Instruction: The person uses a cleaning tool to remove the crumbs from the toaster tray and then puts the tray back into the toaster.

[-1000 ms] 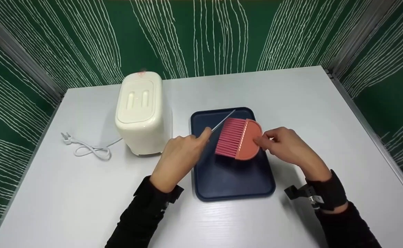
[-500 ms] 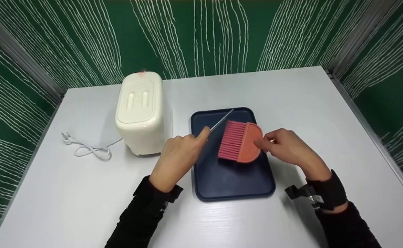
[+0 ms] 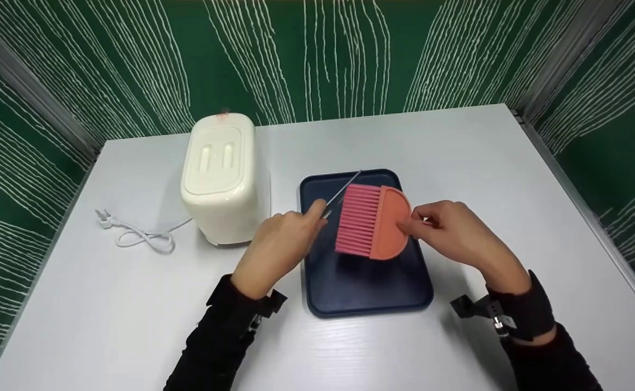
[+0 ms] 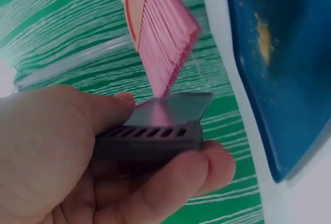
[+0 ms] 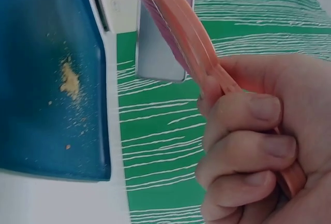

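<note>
My left hand (image 3: 282, 247) grips a toaster crumb tray (image 4: 176, 109), a thin metal plate with a dark slotted end piece, between thumb and curled fingers. In the head view the plate is almost edge-on above the navy serving tray (image 3: 372, 296). My right hand (image 3: 453, 233) holds an orange hand brush (image 3: 392, 225) by its handle, with its pink bristles (image 3: 358, 220) pointing left. In the left wrist view the lower bristle corner appears to meet the metal plate. Yellowish crumbs (image 5: 70, 81) lie in a small heap on the navy tray, with specks scattered around.
A cream toaster (image 3: 220, 168) with a lid stands upright left of the navy tray. Its white cord (image 3: 146, 236) lies looped on the white table (image 3: 133, 304), ending in a plug (image 3: 103, 218). Green walls with white streaks enclose the back and sides.
The brush has shifted down and right, then back up and left, its bristles swinging beside the crumb tray. The crumb tray's far end has edged slightly left; the navy tray has stayed put.
</note>
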The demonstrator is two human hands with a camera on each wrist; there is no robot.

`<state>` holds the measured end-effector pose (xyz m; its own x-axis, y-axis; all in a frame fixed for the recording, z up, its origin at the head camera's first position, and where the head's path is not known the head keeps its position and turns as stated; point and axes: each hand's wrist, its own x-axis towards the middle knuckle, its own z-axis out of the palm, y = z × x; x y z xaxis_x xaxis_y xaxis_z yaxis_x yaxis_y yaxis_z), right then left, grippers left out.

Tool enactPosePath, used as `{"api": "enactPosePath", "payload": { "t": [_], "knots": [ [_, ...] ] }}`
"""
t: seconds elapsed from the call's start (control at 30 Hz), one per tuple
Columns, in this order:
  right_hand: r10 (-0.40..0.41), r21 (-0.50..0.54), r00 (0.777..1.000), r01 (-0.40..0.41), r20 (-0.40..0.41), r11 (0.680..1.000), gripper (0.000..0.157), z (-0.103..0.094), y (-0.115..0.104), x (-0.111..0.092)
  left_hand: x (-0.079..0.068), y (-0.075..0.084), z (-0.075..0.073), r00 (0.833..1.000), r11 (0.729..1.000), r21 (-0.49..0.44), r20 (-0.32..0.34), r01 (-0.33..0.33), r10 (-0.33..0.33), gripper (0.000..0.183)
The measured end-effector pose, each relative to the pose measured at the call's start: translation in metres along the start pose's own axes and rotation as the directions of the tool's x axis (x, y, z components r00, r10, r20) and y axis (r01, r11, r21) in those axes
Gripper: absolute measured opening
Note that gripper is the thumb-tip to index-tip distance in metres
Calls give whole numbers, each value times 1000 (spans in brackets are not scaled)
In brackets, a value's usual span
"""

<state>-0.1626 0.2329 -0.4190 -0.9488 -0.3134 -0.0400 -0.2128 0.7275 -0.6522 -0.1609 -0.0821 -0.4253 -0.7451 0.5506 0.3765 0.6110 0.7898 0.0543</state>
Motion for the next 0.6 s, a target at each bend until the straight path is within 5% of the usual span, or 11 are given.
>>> {"api": "enactPosePath", "payload": {
  "t": [0.23, 0.6],
  "knots": [
    [-91, 0, 995, 91, -29, 996, 41, 0, -15, -8, 3, -7, -6, 993, 949, -316, 119, 26, 12, 26],
    [-143, 6, 990, 143, -1, 990, 35, 6, -15, -8, 4, -8, -9, 982, 870, -483, 187, 100, -9, 26]
  ]
}}
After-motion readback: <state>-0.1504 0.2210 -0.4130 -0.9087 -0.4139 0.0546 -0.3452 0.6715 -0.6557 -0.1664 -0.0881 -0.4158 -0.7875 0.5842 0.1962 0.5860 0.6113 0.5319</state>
